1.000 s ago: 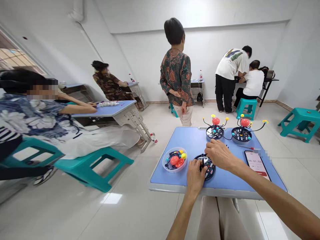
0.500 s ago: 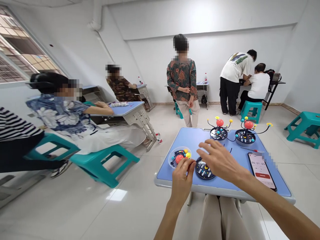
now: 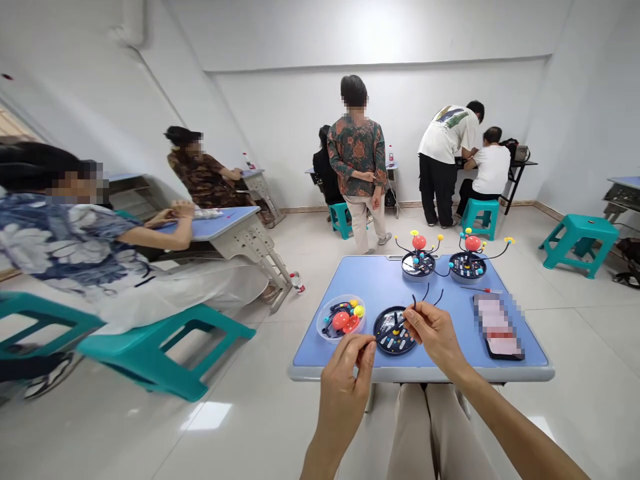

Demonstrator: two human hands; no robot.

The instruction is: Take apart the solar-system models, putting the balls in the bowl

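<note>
Near one base [image 3: 395, 343], left hand [image 3: 344, 381] and right hand [image 3: 438, 335] pinch fingers together; two models [image 3: 419, 265] [image 3: 468, 267] behind.

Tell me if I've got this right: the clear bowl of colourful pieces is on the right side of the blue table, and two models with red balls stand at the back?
Not quite: in the head view, the clear bowl of colourful pieces is on the left side of the blue table. The two models with red balls do stand at the back.

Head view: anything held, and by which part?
Right hand pinches a slim black plastic piece, seemingly by one end. Left hand: fingers pinched, hold too small to tell.
</note>
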